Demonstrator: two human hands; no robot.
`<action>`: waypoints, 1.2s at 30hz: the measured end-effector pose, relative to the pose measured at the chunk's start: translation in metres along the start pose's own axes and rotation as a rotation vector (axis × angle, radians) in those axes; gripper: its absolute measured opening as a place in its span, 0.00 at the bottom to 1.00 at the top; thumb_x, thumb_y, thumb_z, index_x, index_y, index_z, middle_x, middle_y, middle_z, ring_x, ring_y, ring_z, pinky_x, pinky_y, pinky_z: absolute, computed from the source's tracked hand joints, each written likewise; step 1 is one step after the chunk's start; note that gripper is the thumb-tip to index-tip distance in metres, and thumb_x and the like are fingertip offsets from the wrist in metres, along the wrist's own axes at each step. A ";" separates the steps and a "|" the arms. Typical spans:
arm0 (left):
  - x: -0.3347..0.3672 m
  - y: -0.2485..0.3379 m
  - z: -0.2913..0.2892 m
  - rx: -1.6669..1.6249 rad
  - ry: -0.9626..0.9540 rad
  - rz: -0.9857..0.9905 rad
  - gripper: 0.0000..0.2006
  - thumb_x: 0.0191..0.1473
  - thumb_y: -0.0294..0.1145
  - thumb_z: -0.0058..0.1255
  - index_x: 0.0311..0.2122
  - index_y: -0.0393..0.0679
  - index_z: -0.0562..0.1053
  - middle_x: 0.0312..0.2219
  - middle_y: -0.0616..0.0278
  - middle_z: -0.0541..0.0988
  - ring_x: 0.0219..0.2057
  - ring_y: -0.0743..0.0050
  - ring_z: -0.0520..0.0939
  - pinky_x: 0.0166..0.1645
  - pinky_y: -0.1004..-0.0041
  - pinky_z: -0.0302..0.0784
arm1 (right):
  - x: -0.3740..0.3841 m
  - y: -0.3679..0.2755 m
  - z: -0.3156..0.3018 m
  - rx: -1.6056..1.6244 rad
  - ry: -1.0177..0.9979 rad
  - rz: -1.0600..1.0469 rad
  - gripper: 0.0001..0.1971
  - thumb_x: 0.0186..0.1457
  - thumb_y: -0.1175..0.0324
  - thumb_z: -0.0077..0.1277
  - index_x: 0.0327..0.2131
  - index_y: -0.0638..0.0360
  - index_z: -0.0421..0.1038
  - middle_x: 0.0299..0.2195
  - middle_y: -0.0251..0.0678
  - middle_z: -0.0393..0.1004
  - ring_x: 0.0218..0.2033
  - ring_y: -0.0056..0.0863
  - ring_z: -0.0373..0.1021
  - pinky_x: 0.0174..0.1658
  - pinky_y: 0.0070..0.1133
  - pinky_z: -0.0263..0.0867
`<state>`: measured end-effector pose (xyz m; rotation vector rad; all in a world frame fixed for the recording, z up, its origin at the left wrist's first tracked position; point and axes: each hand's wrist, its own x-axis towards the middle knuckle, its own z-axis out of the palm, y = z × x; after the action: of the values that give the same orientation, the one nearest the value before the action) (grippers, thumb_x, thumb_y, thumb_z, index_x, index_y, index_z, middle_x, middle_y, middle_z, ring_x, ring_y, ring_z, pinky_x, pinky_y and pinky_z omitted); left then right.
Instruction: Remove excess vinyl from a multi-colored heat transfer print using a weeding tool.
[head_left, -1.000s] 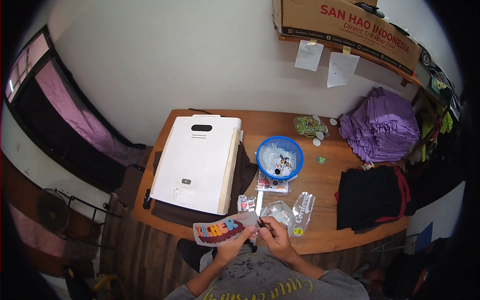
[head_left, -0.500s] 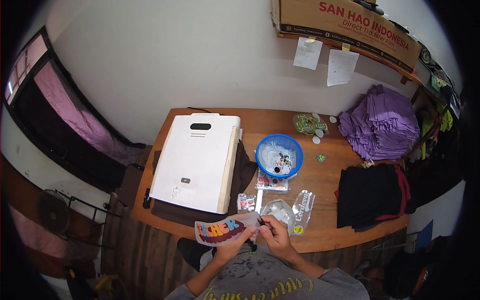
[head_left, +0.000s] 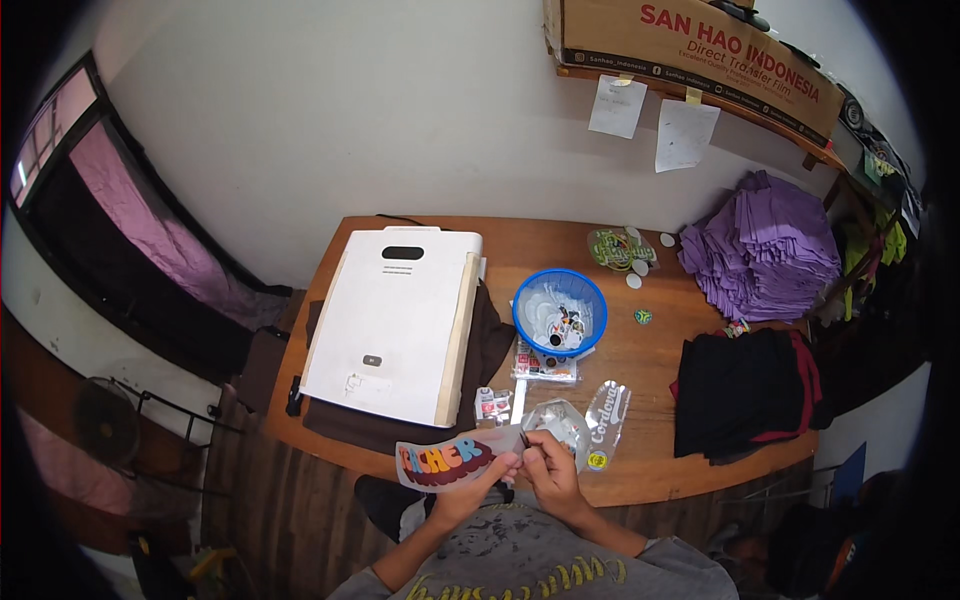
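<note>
A translucent transfer-film sheet (head_left: 445, 463) with a colourful lettered print is held at the table's front edge. My left hand (head_left: 478, 492) is closed on its right end, the print sticking out to the left of my thumb. Beside it my right hand (head_left: 556, 482) is closed, fingertips at the sheet's right edge. A small dark tool (head_left: 526, 439) shows at its fingertips; most of it is hidden, so I cannot tell its kind. Just beyond the hands lie a clear bag (head_left: 562, 420) and a long clear film with white lettering (head_left: 607, 415).
A white heat press (head_left: 390, 325) stands on the left of the wooden table. A blue basket (head_left: 518, 330) holds film pieces. Purple cloth (head_left: 755, 245) is piled at back right, dark folded garments (head_left: 745, 390) nearer. A cardboard box (head_left: 690, 55) sits on the wall shelf.
The printed sheet has shifted slightly to the right and tilted a little. The dark tool's tip sits slightly differently at my right fingertips. Both hands stay close together.
</note>
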<state>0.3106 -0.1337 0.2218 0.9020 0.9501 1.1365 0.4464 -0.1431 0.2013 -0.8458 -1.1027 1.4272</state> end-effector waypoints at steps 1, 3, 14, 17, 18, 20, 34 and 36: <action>0.000 -0.001 0.000 0.007 -0.005 0.010 0.09 0.48 0.22 0.48 0.36 0.33 0.67 0.24 0.60 0.75 0.24 0.79 0.76 0.28 0.82 0.74 | 0.000 0.000 0.000 0.023 0.002 0.007 0.11 0.56 0.74 0.36 0.41 0.70 0.59 0.26 0.32 0.68 0.28 0.12 0.63 0.32 0.11 0.61; -0.001 -0.003 0.000 0.012 -0.008 0.017 0.09 0.48 0.22 0.48 0.36 0.33 0.67 0.24 0.60 0.75 0.24 0.79 0.76 0.28 0.83 0.73 | -0.001 -0.006 0.004 0.032 0.011 0.023 0.11 0.56 0.74 0.36 0.41 0.70 0.58 0.26 0.32 0.67 0.28 0.12 0.62 0.32 0.11 0.61; 0.001 -0.003 -0.003 0.010 -0.054 -0.032 0.16 0.47 0.22 0.49 0.42 0.34 0.64 0.26 0.60 0.75 0.26 0.81 0.76 0.30 0.84 0.73 | 0.003 0.000 -0.001 0.084 0.017 0.010 0.11 0.56 0.72 0.37 0.41 0.68 0.59 0.24 0.28 0.66 0.25 0.09 0.59 0.27 0.09 0.57; 0.001 -0.003 -0.001 -0.025 -0.029 -0.001 0.16 0.47 0.23 0.49 0.43 0.35 0.64 0.27 0.60 0.75 0.27 0.81 0.76 0.30 0.84 0.73 | 0.004 -0.006 0.002 0.090 0.015 0.002 0.11 0.56 0.72 0.37 0.41 0.68 0.59 0.25 0.30 0.66 0.26 0.10 0.61 0.29 0.10 0.58; 0.000 -0.004 -0.002 -0.009 -0.030 -0.016 0.16 0.47 0.23 0.49 0.43 0.35 0.64 0.27 0.60 0.75 0.27 0.81 0.76 0.30 0.83 0.73 | 0.004 -0.006 0.001 0.068 0.003 -0.023 0.11 0.56 0.72 0.37 0.41 0.68 0.59 0.25 0.30 0.66 0.26 0.10 0.61 0.29 0.10 0.59; -0.002 -0.002 0.000 -0.013 -0.014 -0.036 0.16 0.47 0.23 0.49 0.43 0.35 0.64 0.27 0.60 0.75 0.27 0.81 0.76 0.30 0.83 0.73 | 0.003 -0.009 0.002 0.073 0.005 -0.017 0.11 0.56 0.72 0.37 0.41 0.68 0.58 0.25 0.30 0.66 0.26 0.10 0.61 0.30 0.10 0.59; -0.001 0.001 -0.001 0.010 -0.005 -0.004 0.11 0.47 0.20 0.48 0.38 0.34 0.66 0.24 0.60 0.75 0.24 0.79 0.76 0.28 0.82 0.73 | -0.001 -0.007 0.004 0.072 -0.018 0.025 0.11 0.56 0.73 0.35 0.41 0.70 0.58 0.27 0.34 0.68 0.28 0.13 0.63 0.32 0.12 0.61; 0.000 0.003 -0.003 0.001 -0.013 0.001 0.11 0.47 0.20 0.48 0.38 0.34 0.66 0.24 0.60 0.74 0.24 0.79 0.76 0.28 0.82 0.73 | -0.001 -0.002 0.004 0.059 -0.018 0.011 0.11 0.56 0.73 0.36 0.41 0.70 0.58 0.27 0.34 0.68 0.28 0.13 0.63 0.32 0.12 0.61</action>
<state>0.3068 -0.1328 0.2232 0.9104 0.9398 1.1301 0.4438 -0.1446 0.2042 -0.7994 -1.0654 1.4716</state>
